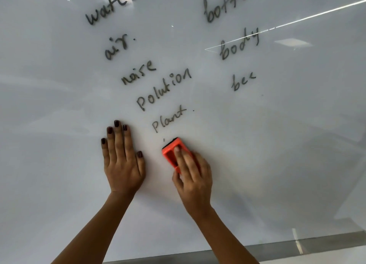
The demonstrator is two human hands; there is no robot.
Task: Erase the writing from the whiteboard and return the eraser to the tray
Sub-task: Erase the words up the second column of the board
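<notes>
A white whiteboard (277,144) fills the view. Dark handwritten words run across its upper half: "water", "air", "noise", "polution", "plant" (169,119) on the left and "bottle", "body" (238,44), "bee" on the right. My right hand (193,176) grips an orange eraser (171,153) with a black felt face and presses it to the board just below "plant". A small ink speck sits right above the eraser. My left hand (122,160) lies flat on the board, fingers spread, to the left of the eraser.
A grey metal ledge (297,246) runs along the board's bottom edge at the lower right. Ceiling lights reflect as bright streaks on the upper right of the board. The lower board surface bears no writing.
</notes>
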